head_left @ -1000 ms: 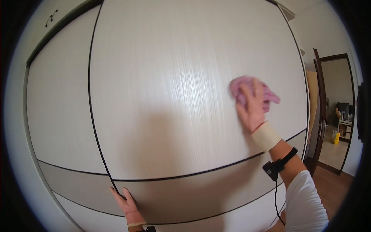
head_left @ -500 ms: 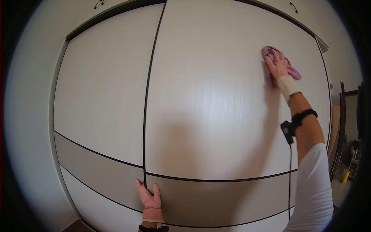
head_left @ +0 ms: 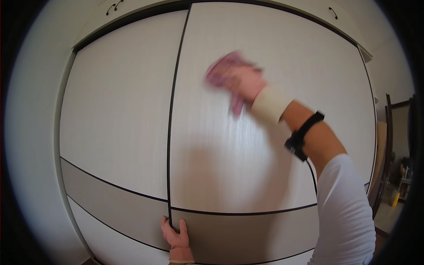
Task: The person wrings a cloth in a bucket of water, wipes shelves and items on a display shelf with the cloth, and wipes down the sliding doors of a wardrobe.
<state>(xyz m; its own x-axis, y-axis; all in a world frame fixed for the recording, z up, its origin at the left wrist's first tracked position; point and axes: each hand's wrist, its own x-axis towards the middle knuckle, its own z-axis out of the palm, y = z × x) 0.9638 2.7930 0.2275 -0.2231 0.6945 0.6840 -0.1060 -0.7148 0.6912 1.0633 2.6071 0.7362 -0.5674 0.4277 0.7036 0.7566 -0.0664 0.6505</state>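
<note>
A large white sliding wardrobe door (head_left: pixel 265 176) with black trim and a grey-brown band fills the view. My right hand (head_left: pixel 249 84), in a pink glove with a cream cuff, holds a folded pinkish-purple cloth (head_left: pixel 218 73) against the upper part of the right door; both are blurred by motion. Low down, my left hand (head_left: pixel 176 236), gloved in pink, rests at the black vertical edge (head_left: pixel 169 176) between the doors. Its fingers and thumb are spread apart on either side of that strip.
The left door panel (head_left: pixel 119 101) lies behind the right one. Upper cabinets with dark handles (head_left: pixel 333 13) run along the top. A strapped black device (head_left: pixel 297 148) with a cable sits on my right forearm. Past the wardrobe's right side, a dark door frame (head_left: pixel 388 145) and a yellow object (head_left: pixel 395 198) show.
My right hand has swept the cloth leftward across the door, from the upper right toward the middle strip. My left hand stays at the door edge; the view has shifted slightly.
</note>
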